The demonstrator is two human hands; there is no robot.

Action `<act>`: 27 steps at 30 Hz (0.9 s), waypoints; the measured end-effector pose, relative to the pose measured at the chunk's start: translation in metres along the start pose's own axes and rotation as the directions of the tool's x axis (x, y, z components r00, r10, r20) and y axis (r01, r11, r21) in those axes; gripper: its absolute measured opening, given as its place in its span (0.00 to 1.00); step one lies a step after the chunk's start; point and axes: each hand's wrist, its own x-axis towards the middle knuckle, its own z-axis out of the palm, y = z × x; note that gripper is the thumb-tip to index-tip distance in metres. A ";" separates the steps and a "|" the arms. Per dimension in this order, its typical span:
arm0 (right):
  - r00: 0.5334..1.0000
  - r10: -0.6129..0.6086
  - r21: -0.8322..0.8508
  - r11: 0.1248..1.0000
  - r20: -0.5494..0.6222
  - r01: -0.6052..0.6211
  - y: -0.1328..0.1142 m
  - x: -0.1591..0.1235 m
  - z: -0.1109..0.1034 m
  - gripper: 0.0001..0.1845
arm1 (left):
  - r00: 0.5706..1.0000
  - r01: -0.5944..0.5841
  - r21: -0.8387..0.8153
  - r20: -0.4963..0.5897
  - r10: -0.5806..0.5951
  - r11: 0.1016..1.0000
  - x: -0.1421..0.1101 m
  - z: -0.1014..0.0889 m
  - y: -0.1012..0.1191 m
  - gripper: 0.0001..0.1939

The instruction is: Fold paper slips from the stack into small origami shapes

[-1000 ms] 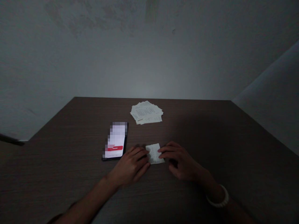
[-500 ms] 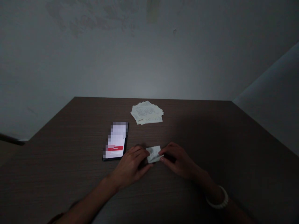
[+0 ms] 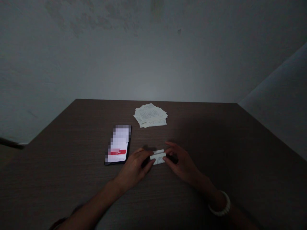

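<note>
A small slip of printed paper (image 3: 158,159) lies on the dark wooden table between both hands. Its near part is folded over, leaving a narrow strip of the far part visible behind the fold. My left hand (image 3: 135,166) pinches the slip's left end, thumb at the near corner and fingers at the far one. At the right end, the thumb of my right hand (image 3: 181,163) rests on the folded paper. Another finger of that hand touches near the far corner, while its index finger is raised off the slip.
Behind the hands lies a loose pile of printed paper slips (image 3: 150,115). A phone (image 3: 120,147) with a lit, partly blurred screen lies left of the slip. The brown table (image 3: 72,137) meets a pale wall (image 3: 148,64) at its far edge.
The slip lay flat and is now folded over on itself. My left thumb has moved up onto it, and the fingers of my right hand have spread and lifted somewhat.
</note>
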 end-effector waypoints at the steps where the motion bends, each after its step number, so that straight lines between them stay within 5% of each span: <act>1: 1.000 0.007 -0.005 1.000 -0.004 -0.007 0.000 0.000 0.001 0.28 | 1.000 0.000 0.014 0.000 0.000 1.000 0.000 0.001 0.000 0.09; 19: 0.999 -0.049 -0.142 0.989 0.017 0.051 -0.003 0.001 0.004 0.27 | 1.000 -0.027 0.128 0.000 0.027 0.991 0.001 0.004 0.000 0.08; 27: 0.999 -0.034 -0.144 0.989 0.009 0.035 -0.008 0.002 0.001 0.20 | 1.000 -0.031 0.154 0.008 0.030 0.988 -0.002 0.003 -0.001 0.20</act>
